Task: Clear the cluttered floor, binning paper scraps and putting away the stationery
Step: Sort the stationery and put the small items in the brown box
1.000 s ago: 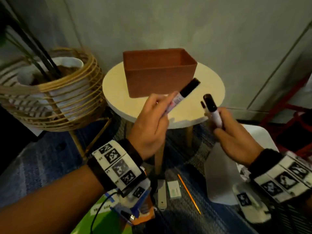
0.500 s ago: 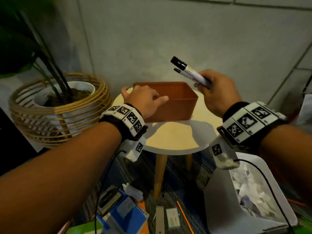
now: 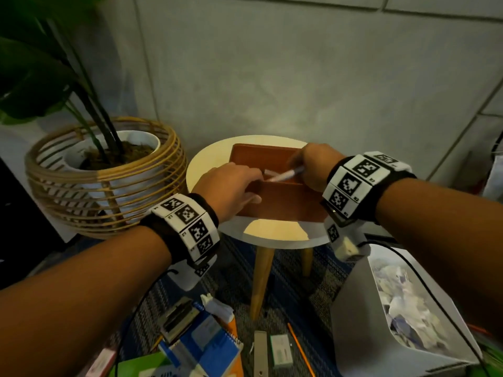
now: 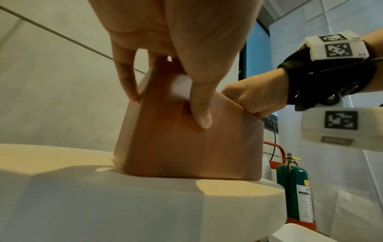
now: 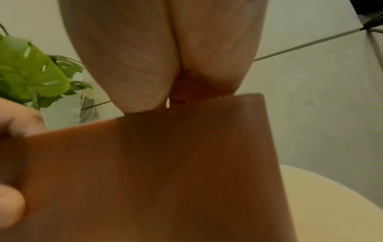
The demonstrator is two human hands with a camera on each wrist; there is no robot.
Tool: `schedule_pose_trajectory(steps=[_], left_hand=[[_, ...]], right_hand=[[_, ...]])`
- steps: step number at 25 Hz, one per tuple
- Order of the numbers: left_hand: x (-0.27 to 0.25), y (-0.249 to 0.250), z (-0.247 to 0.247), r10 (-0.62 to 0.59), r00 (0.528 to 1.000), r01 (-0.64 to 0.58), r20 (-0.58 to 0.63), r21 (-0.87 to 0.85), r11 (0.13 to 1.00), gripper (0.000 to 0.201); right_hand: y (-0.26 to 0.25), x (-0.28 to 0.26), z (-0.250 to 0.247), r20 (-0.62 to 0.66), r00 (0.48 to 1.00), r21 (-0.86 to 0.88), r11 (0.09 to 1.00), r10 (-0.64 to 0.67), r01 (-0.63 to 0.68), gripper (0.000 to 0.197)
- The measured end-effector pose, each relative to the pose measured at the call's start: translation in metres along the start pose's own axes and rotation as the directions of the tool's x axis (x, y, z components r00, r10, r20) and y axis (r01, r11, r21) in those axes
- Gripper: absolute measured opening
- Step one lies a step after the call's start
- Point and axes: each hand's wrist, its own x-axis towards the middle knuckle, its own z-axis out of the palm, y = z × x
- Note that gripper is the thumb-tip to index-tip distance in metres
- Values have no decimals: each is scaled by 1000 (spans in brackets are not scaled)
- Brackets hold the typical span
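Observation:
A brown open box (image 3: 283,202) stands on a small round white table (image 3: 275,232). My left hand (image 3: 253,186) grips the box's near left corner, thumb on the front wall, as the left wrist view shows (image 4: 167,104). My right hand (image 3: 299,165) is over the box's right side and holds two markers (image 3: 285,175), their tips slanting down to the left inside the box. In the right wrist view the box wall (image 5: 165,163) fills the frame below my right hand (image 5: 165,98), and the markers are hidden.
A potted plant in a wicker basket (image 3: 103,180) stands left of the table. A white bin with paper scraps (image 3: 408,308) sits on the floor at right. Notebooks (image 3: 206,341), a pencil (image 3: 300,349), a small white box (image 3: 281,349) and a grey bar (image 3: 260,355) lie on the rug.
My right hand has come down from above the box, and the markers now point into it. My left hand, after dropping its own marker earlier, has settled on the box's near left corner.

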Motion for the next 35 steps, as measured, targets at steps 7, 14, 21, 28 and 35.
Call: schedule_pose_trajectory(steps=[7, 14, 21, 28, 35], left_hand=[[-8, 3, -7, 38, 996, -31, -82, 79, 996, 41], [-91, 62, 26, 322, 939, -336, -124, -128, 933, 14], [-170, 53, 203, 241, 762, -249, 601, -72, 966, 29], [-176, 13, 318, -108, 689, 121, 717, 33, 992, 21], [-167, 0, 395, -87, 722, 299, 686, -196, 934, 20]], right_hand=[[-7, -38, -8, -218, 975, 285, 954, -35, 98, 25], [3, -165, 101, -314, 936, 561, 764, -159, 317, 22], [61, -194, 306, 693, 720, -32, 996, -41, 87, 20], [113, -196, 426, 566, 741, 103, 861, 361, -499, 34], [119, -209, 463, 558, 741, 165, 825, 375, -541, 19]])
